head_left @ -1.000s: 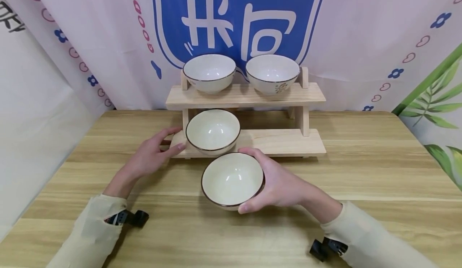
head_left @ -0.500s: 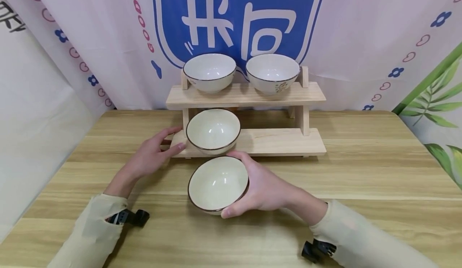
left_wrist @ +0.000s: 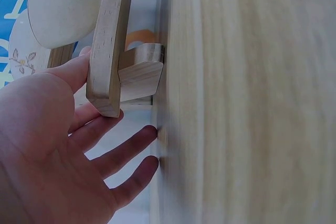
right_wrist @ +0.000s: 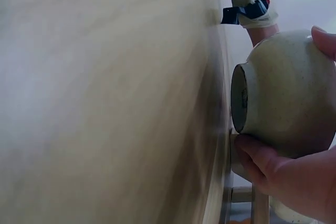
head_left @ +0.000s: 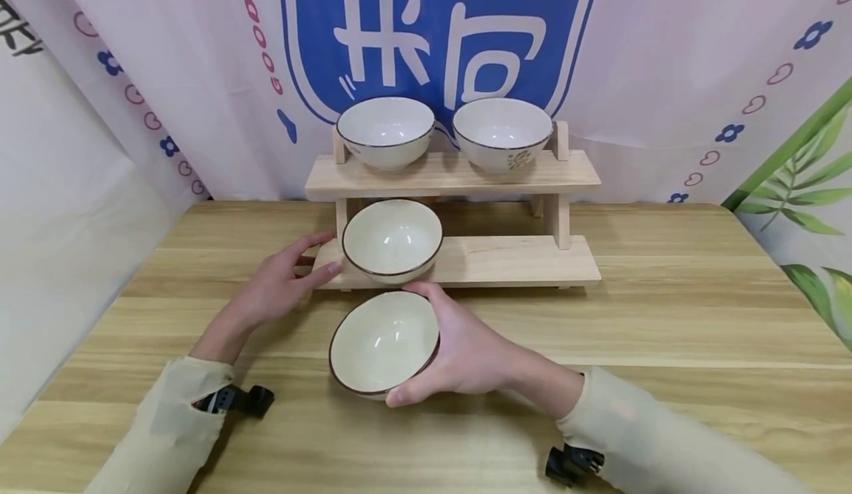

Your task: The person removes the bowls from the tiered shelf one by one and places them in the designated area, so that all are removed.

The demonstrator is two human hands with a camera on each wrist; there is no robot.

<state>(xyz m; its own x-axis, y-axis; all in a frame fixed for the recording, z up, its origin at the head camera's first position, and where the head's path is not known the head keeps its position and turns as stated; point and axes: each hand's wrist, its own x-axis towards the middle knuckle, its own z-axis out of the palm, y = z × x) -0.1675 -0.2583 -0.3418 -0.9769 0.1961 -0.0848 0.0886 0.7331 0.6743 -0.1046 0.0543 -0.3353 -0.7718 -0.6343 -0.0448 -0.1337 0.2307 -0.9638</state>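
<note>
The hands are apart, each on its own thing: the right hand (head_left: pixel 466 350) grips a cream held bowl (head_left: pixel 382 346) by its right side, thumb on the near side of the brown rim and fingers round the far side, while the left hand (head_left: pixel 282 283) pinches the left end of the lower shelf (head_left: pixel 512 261), thumb above the board and fingers below, two of them spread loose. The held bowl is in front of the wooden two-tier rack, towards its left half, mouth up and tilted; the right wrist view shows its foot raised off the bench (head_left: pixel 672 294). Just behind it, a second cream bowl (head_left: pixel 393 239) sits on the left part of the lower shelf, near the left thumb. On the upper shelf (head_left: pixel 446 176) stand a left white bowl (head_left: pixel 386 128) and a right white bowl (head_left: pixel 502 128), side by side with a gap between them, the right one bearing a small floral motif. Behind the rack hangs a pale curtain (head_left: pixel 639 72) with a blue emblem (head_left: pixel 435 6) and white characters
</note>
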